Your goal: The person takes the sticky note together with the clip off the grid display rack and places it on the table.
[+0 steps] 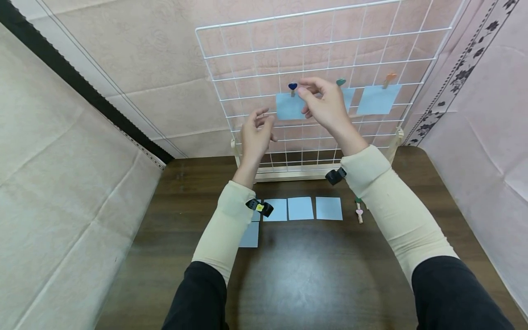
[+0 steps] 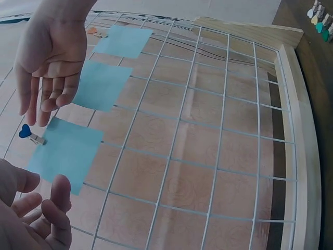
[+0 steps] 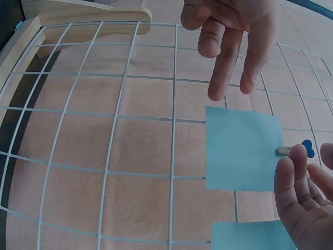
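A light blue paper note (image 1: 288, 109) hangs on the white wire grid (image 1: 264, 51), held by a small wooden clothespin with a dark blue heart (image 1: 293, 86). My right hand (image 1: 328, 104) is just right of this clothespin, fingers loosely bent, with nothing gripped. To the note's lower left is my left hand (image 1: 256, 136), its fingers relaxed and apart from the paper. Farther right, another blue note (image 1: 349, 97) hangs under a green heart clothespin (image 1: 340, 82), partly behind my right hand. A third note (image 1: 378, 101) is clipped by an orange-topped clothespin (image 1: 389, 79).
Blue notes (image 1: 300, 208) lie in a row on the dark wooden table (image 1: 305, 279), some partly under my left forearm. Loose clothespins (image 1: 359, 212) lie beside my right forearm. The grid stands in a wooden base (image 1: 297, 174), with pale cloth walls around.
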Demonstrator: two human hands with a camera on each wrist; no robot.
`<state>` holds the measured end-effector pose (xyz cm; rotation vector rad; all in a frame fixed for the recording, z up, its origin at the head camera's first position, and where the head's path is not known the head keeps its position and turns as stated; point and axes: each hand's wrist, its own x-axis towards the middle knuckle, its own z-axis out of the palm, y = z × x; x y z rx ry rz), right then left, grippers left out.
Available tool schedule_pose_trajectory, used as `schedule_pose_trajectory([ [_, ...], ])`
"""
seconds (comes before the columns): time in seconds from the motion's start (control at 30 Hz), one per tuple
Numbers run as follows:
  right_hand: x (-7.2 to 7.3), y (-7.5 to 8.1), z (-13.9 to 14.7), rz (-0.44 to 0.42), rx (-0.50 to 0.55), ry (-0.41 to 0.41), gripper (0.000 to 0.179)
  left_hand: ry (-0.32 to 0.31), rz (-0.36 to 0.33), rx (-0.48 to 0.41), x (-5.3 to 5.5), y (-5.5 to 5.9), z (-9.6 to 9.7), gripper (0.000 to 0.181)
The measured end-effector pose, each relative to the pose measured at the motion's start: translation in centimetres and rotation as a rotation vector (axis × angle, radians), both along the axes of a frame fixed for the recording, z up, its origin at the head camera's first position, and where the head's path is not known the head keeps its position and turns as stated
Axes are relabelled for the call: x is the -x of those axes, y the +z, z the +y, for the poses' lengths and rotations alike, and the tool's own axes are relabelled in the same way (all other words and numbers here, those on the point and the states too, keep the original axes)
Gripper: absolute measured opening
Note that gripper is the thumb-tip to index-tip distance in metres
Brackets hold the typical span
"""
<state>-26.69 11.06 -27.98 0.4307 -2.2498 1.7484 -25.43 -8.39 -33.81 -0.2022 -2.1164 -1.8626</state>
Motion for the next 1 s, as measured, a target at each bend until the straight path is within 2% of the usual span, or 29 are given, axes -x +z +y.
schedule_pose_trajectory([
  [0.23, 0.4, 0.6, -0.4, 0.006, -0.023, 0.005, 0.037, -0.009, -0.047, -0.012, 0.6, 0.7, 0.4, 0.04],
  [0.5, 0.8, 1.1, -1.1, -0.014, -0.058, -0.004, 0.038, -0.003, -0.098, 0.023, 1.1, 0.8, 1.1, 0.04],
  [0.7, 1.2, 1.2, -1.4, 0.009, -0.127, -0.024, 0.032, 0.026, -0.041, 0.008, 1.5, 0.7, 1.4, 0.031],
  [0.8, 1.3, 1.2, -1.4, 0.016, -0.145, -0.035, 0.029, 0.031, -0.013, 0.028, 1.7, 0.7, 1.6, 0.029],
  [1.0, 1.3, 1.2, -1.5, 0.017, -0.162, -0.044, 0.028, 0.041, 0.001, 0.057, 1.8, 0.8, 1.9, 0.027],
])
